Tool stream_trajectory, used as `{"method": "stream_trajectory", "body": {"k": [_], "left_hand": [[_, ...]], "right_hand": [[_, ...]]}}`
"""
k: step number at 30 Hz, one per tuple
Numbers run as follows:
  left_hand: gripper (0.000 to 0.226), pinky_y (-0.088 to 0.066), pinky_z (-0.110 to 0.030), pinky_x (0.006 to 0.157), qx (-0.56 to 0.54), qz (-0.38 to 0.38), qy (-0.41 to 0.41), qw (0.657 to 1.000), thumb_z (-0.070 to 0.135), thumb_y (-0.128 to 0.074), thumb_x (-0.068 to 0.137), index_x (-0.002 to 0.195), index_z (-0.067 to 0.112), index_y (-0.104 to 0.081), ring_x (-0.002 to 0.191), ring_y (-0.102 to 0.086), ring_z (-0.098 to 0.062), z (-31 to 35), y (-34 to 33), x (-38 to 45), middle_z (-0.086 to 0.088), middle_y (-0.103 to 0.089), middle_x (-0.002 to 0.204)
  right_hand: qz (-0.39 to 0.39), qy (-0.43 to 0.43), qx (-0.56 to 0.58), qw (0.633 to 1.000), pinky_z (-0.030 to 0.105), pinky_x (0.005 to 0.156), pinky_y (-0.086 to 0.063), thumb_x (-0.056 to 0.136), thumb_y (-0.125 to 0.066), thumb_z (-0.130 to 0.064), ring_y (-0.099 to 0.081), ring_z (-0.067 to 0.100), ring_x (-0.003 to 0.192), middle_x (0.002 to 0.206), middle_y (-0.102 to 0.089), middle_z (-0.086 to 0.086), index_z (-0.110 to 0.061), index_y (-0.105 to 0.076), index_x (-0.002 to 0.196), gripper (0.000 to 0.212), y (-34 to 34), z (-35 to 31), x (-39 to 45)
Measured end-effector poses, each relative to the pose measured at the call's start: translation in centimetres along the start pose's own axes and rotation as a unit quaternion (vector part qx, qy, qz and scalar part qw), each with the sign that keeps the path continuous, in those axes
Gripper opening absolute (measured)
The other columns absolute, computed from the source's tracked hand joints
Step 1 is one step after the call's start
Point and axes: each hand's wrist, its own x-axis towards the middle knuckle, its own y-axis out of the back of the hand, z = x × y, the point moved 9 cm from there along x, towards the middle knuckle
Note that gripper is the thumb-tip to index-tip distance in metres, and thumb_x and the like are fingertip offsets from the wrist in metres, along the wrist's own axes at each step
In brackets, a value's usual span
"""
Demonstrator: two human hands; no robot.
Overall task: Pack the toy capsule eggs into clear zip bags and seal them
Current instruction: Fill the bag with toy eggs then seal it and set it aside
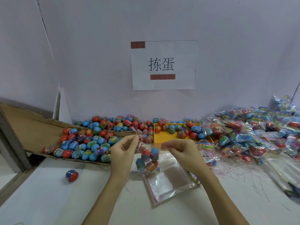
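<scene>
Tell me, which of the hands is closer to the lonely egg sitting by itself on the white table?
Left. The left hand is up and to the right of the lone egg, gripping the clear bag's top. The right hand is farther right, beyond that bag.

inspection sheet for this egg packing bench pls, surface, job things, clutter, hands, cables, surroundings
surface: white table, pen scribbles at right
job's things: clear bag with four eggs held up by its top edge; loose eggs on cardboard sheet; yellow tray; packed bags piled right; empty zip bags
clutter: stray egg alone at left
grippers: left hand and right hand pinch the bag top
cables: nothing seen
surroundings: white wall, paper sign
</scene>
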Motion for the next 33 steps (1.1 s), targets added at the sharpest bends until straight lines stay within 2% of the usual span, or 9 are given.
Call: {"method": "stream_trajectory", "body": {"k": [3,6,9,11,15,20,22,26,33], "left_hand": [[0.013,-0.061,-0.023,0.067,-0.003,0.007,0.004,1.0,0.013,-0.067,0.099,0.101,0.017,-0.078,0.08,-0.077,-0.024,-0.1,0.2,0.0,-0.004,-0.079,0.086],[0.013,-0.06,-0.021,0.065,-0.008,0.008,0.007,1.0,0.012,-0.067,0.099,0.101,0.017,-0.078,0.078,-0.077,-0.024,-0.2,0.1,0.0,-0.004,-0.079,0.086],[0.014,-0.06,-0.022,0.065,-0.009,0.007,0.008,1.0,0.012,-0.066,0.099,0.1,0.018,-0.079,0.078,-0.077,-0.025,-0.3,0.0,0.0,-0.004,-0.079,0.087],[0.013,-0.061,-0.024,0.066,-0.011,0.007,0.007,1.0,0.013,-0.066,0.099,0.1,0.018,-0.079,0.078,-0.077,-0.025,-0.4,0.0,0.1,-0.005,-0.079,0.087],[0.013,-0.062,-0.026,0.069,-0.014,-0.006,0.012,1.0,0.014,-0.067,0.099,0.102,0.018,-0.079,0.08,-0.078,-0.025,-0.7,-0.2,0.2,-0.004,-0.079,0.09],[0.019,-0.062,-0.027,0.079,-0.013,-0.083,0.047,0.995,0.03,-0.069,0.095,0.108,0.02,-0.078,0.094,-0.076,-0.023,-1.0,-1.3,0.2,-0.005,-0.079,0.095],[0.018,-0.061,-0.025,0.08,-0.009,-0.105,0.046,0.993,0.021,-0.07,0.094,0.11,0.019,-0.077,0.096,-0.076,-0.021,-1.1,-1.5,0.3,-0.006,-0.08,0.099],[0.019,-0.062,-0.024,0.073,-0.013,-0.076,0.056,0.995,0.003,-0.073,0.091,0.107,0.014,-0.076,0.089,-0.078,-0.026,-1.6,-0.8,0.6,-0.01,-0.08,0.093],[0.019,-0.064,-0.028,0.073,-0.051,-0.066,0.099,0.992,0.009,-0.08,0.086,0.105,0.007,-0.077,0.091,-0.078,-0.03,-2.4,-0.3,0.7,-0.014,-0.08,0.096]], "right_hand": [[0.018,-0.043,0.075,0.996,0.024,0.063,-0.058,0.101,-0.062,-0.015,-0.077,0.012,0.084,0.087,-0.08,-0.005,-0.017,-0.07,0.119,0.02,0.3,0.8,-0.1],[0.043,-0.044,0.084,0.995,0.024,0.04,-0.048,0.102,-0.06,-0.014,-0.075,0.024,0.064,0.089,-0.077,-0.001,-0.018,-0.073,0.11,0.016,0.8,0.6,-0.2],[0.024,-0.033,0.097,0.994,0.023,0.043,-0.049,0.102,-0.061,-0.02,-0.074,0.025,0.064,0.09,-0.076,0.0,-0.019,-0.078,0.101,0.017,-0.1,-0.3,-0.3],[0.013,-0.014,0.086,0.996,0.017,0.053,-0.051,0.097,-0.068,-0.028,-0.074,0.016,0.071,0.09,-0.078,-0.006,-0.021,-0.08,0.101,0.014,-0.7,-1.2,-0.3],[0.018,-0.009,0.074,0.997,0.021,0.074,-0.057,0.09,-0.077,-0.026,-0.072,0.008,0.083,0.088,-0.078,-0.011,-0.025,-0.081,0.096,0.007,-1.0,-1.4,-0.3],[0.045,-0.009,0.069,0.997,0.017,0.062,-0.051,0.094,-0.073,-0.017,-0.071,0.01,0.075,0.08,-0.077,-0.008,-0.021,-0.081,0.093,0.009,-0.5,-1.3,-0.5],[0.052,-0.01,0.075,0.996,0.015,0.059,-0.05,0.095,-0.071,-0.016,-0.071,0.011,0.074,0.081,-0.077,-0.007,-0.02,-0.081,0.092,0.011,-0.2,-1.2,-0.5],[0.059,-0.019,0.078,0.995,0.015,0.058,-0.049,0.096,-0.07,-0.015,-0.071,0.011,0.075,0.08,-0.077,-0.004,-0.017,-0.08,0.09,0.012,0.0,-0.8,-0.4],[0.049,-0.027,0.11,0.992,0.019,0.058,-0.053,0.093,-0.073,-0.017,-0.073,0.011,0.08,0.085,-0.078,-0.005,-0.02,-0.081,0.098,0.009,0.2,-0.5,-0.4]]}}
